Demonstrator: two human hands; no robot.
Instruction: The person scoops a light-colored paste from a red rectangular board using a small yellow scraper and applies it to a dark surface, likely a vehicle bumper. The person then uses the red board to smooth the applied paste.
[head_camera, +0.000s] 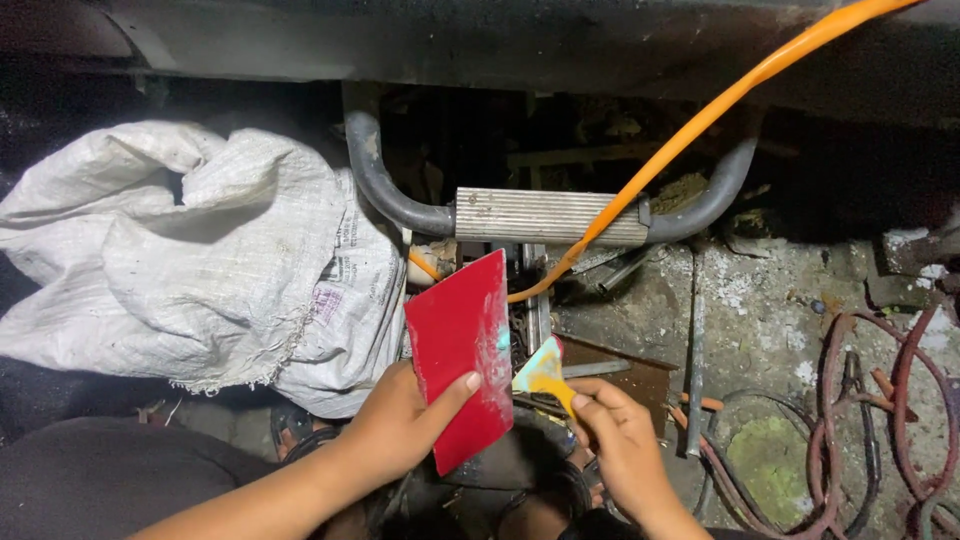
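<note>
My left hand (400, 425) grips a red flat panel (461, 355) by its lower left edge, thumb pressed across its face and the other fingers hidden behind it; the panel stands tilted, its top corner reaching up toward the ribbed metal footstep (545, 215). My right hand (620, 435) pinches a small putty knife (543, 372) between thumb and fingertips; its blade is smeared yellow and pale green and sits just beside the panel's right edge, though I cannot tell whether they touch. An orange hose (720, 105) runs from the upper right down behind the panel, where its end is lost. A crumpled white woven sack (190, 250) lies to the left. Reddish cables (900, 400) coil on the stained floor (760, 300) at right, cut off by the frame. The space under the dark body above is too dim to make out.
</note>
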